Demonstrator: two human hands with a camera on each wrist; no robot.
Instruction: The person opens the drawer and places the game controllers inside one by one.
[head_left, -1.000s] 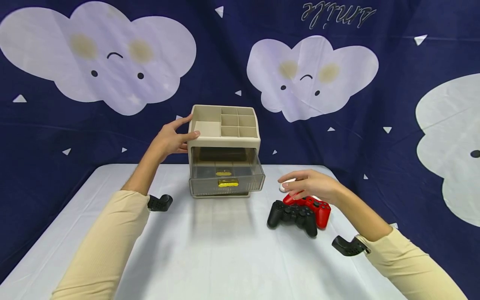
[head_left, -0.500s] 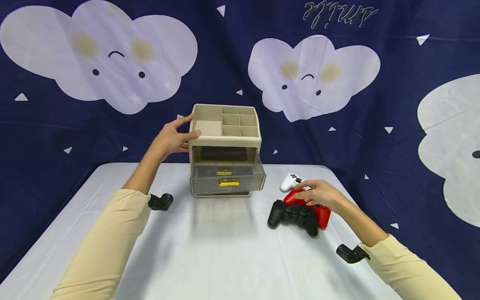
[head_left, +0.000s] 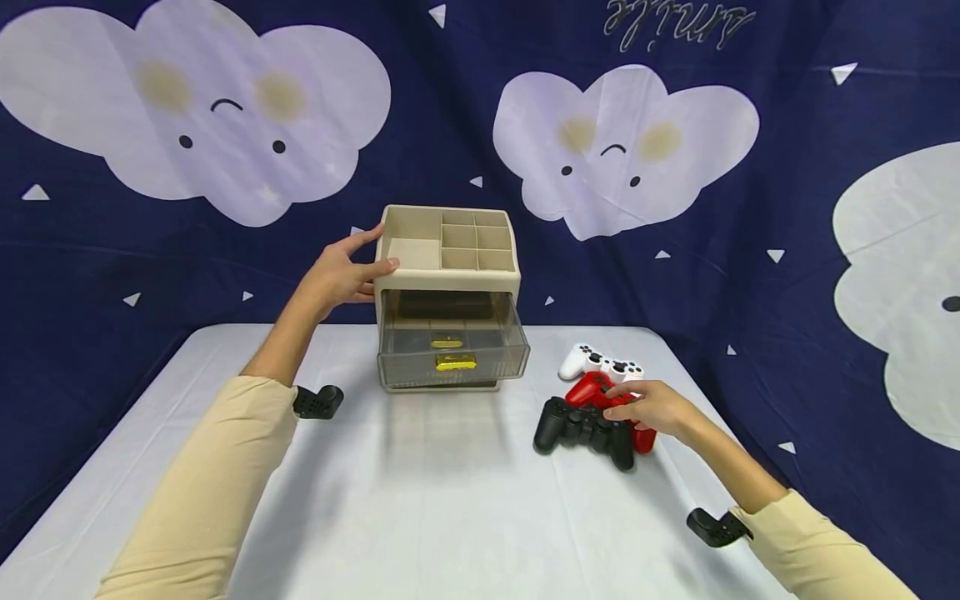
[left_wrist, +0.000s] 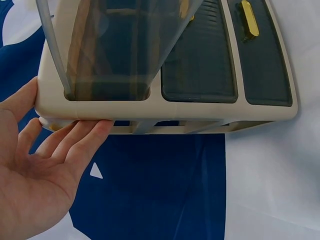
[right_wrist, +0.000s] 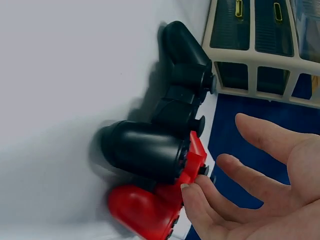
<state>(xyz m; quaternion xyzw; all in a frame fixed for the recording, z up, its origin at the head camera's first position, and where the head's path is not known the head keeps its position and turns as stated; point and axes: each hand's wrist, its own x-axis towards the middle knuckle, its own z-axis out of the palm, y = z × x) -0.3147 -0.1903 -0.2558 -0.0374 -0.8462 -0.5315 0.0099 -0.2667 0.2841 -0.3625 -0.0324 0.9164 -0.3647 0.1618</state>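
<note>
Red controller (head_left: 588, 387), part-hidden (perhaps touching black controller (head_left: 585, 427))

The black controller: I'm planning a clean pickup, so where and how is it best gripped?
Probably the handle on the left in the head view, pinched across its sides from above: that tapered end of the black controller juts clear, while its other handle partly hides the red controller, so gripping there might catch both.

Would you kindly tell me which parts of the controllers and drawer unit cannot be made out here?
Red controller, head view: part hidden by right hand and black controller.
White controller, head view: lower edge partly behind red controller.
Open drawer, left wrist view: front cut off by top edge.
</note>
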